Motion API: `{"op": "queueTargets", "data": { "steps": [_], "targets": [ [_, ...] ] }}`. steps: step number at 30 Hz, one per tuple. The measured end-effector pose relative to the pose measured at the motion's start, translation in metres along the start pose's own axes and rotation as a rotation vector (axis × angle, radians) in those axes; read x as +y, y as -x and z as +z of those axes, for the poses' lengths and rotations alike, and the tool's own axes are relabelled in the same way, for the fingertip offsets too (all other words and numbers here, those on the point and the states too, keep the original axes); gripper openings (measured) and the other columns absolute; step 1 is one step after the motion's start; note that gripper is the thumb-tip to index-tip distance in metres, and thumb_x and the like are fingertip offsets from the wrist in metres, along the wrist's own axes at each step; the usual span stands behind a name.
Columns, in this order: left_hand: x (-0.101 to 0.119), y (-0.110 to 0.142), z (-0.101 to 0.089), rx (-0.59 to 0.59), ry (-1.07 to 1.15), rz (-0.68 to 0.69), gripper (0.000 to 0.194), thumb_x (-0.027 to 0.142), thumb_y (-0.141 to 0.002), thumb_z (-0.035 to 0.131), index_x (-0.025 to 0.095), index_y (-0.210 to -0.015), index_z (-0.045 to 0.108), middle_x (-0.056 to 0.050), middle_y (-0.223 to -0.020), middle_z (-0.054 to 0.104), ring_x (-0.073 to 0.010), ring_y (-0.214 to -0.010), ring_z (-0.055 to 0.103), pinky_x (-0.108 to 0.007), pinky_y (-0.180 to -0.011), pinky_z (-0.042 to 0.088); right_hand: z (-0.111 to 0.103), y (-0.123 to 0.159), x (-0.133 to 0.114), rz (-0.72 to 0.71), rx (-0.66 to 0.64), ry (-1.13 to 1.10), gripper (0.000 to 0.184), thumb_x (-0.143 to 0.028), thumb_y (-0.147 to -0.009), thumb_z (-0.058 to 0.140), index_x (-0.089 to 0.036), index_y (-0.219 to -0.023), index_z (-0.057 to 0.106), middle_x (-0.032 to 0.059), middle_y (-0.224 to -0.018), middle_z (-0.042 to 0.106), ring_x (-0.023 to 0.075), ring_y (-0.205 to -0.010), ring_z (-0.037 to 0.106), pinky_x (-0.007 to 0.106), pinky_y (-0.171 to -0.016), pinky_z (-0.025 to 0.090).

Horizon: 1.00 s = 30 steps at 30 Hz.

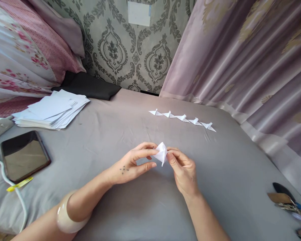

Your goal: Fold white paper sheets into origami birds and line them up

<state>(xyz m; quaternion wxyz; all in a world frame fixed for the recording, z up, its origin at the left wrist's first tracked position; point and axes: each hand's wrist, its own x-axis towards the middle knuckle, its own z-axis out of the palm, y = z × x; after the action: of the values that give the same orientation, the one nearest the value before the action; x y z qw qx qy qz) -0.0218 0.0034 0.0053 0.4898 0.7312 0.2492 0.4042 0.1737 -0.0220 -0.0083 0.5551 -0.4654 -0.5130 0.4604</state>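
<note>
A small white folded paper piece (pixel 162 152), pointed at top and bottom, is held up between my two hands over the grey cloth. My right hand (pixel 184 169) pinches its right edge between thumb and fingers. At its left edge, my left hand (pixel 137 160) has the index fingertip against the near face and another finger reaching behind. The left thumb stands apart, below the paper. Farther off, a slanting row of several small white folded paper figures (pixel 183 117) lies on the cloth, their tips touching or nearly so.
The grey cloth (pixel 102 134) covers the surface. To the left are a stack of white paper (pixel 52 112), a phone (pixel 25 155), a power strip (pixel 0 127) and a white cable (pixel 21 204). A black folded item (pixel 92 85) lies behind. Keys (pixel 287 206) sit at right, near curtains (pixel 230 60).
</note>
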Motion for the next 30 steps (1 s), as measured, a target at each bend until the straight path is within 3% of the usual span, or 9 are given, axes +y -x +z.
{"op": "queueTargets", "data": {
  "steps": [4, 8, 13, 17, 25, 30],
  "targets": [
    [0.006, -0.002, -0.001, -0.044, -0.039, -0.001, 0.024, 0.023, -0.093, 0.051, 0.021, -0.111, 0.066, -0.01, -0.108, 0.062, -0.0196, -0.098, 0.059, -0.033, -0.087, 0.049, 0.003, -0.002, 0.005, 0.183, -0.012, -0.216, 0.013, -0.037, -0.079, 0.071, -0.026, -0.083, 0.075, 0.0012, -0.093, 0.069, 0.016, -0.089, 0.058, 0.029, -0.082, 0.043],
    [0.012, -0.002, -0.006, -0.132, -0.012, -0.034, 0.029, 0.025, -0.097, 0.039, 0.02, -0.11, 0.065, -0.011, -0.107, 0.058, -0.0184, -0.094, 0.057, -0.031, -0.085, 0.049, 0.004, -0.002, 0.004, 0.355, -0.101, -0.39, 0.018, -0.042, -0.077, 0.072, -0.025, -0.083, 0.076, 0.001, -0.08, 0.07, 0.014, -0.075, 0.058, 0.029, -0.077, 0.043],
    [0.011, 0.001, -0.013, -0.219, -0.031, -0.022, 0.035, 0.028, -0.099, 0.032, 0.022, -0.114, 0.063, -0.011, -0.1, 0.054, -0.0187, -0.091, 0.054, -0.033, -0.085, 0.048, 0.003, -0.002, 0.0, 0.396, -0.148, -0.376, 0.022, -0.044, -0.075, 0.073, -0.023, -0.081, 0.075, 0.0012, -0.076, 0.069, 0.0145, -0.072, 0.056, 0.029, -0.074, 0.042],
    [0.009, 0.002, -0.016, -0.246, -0.031, -0.02, 0.032, 0.03, -0.098, 0.037, 0.024, -0.112, 0.065, -0.01, -0.101, 0.053, -0.0195, -0.092, 0.054, -0.033, -0.084, 0.048, 0.004, 0.0, -0.004, 0.402, -0.176, -0.322, 0.021, -0.043, -0.074, 0.074, -0.022, -0.08, 0.075, 0.0013, -0.077, 0.069, 0.0144, -0.073, 0.054, 0.028, -0.072, 0.041],
    [0.013, 0.003, -0.013, -0.191, -0.159, -0.004, 0.027, 0.021, -0.094, 0.046, 0.022, -0.116, 0.062, -0.008, -0.098, 0.063, -0.0183, -0.088, 0.058, -0.031, -0.082, 0.048, 0.004, 0.0, -0.003, 0.398, -0.143, -0.345, 0.024, -0.046, -0.073, 0.074, -0.023, -0.082, 0.075, 0.0026, -0.078, 0.07, 0.0166, -0.073, 0.058, 0.031, -0.075, 0.045],
    [-0.005, 0.007, -0.01, 0.017, -0.327, 0.153, 0.025, 0.014, -0.092, 0.047, 0.024, -0.109, 0.064, -0.008, -0.102, 0.056, -0.015, -0.083, 0.056, -0.028, -0.072, 0.048, 0.008, -0.002, -0.002, 0.451, -0.09, -0.426, 0.024, -0.043, -0.067, 0.079, -0.022, -0.078, 0.075, 0.0024, -0.075, 0.071, 0.0156, -0.071, 0.06, 0.029, -0.073, 0.047]
  ]
}}
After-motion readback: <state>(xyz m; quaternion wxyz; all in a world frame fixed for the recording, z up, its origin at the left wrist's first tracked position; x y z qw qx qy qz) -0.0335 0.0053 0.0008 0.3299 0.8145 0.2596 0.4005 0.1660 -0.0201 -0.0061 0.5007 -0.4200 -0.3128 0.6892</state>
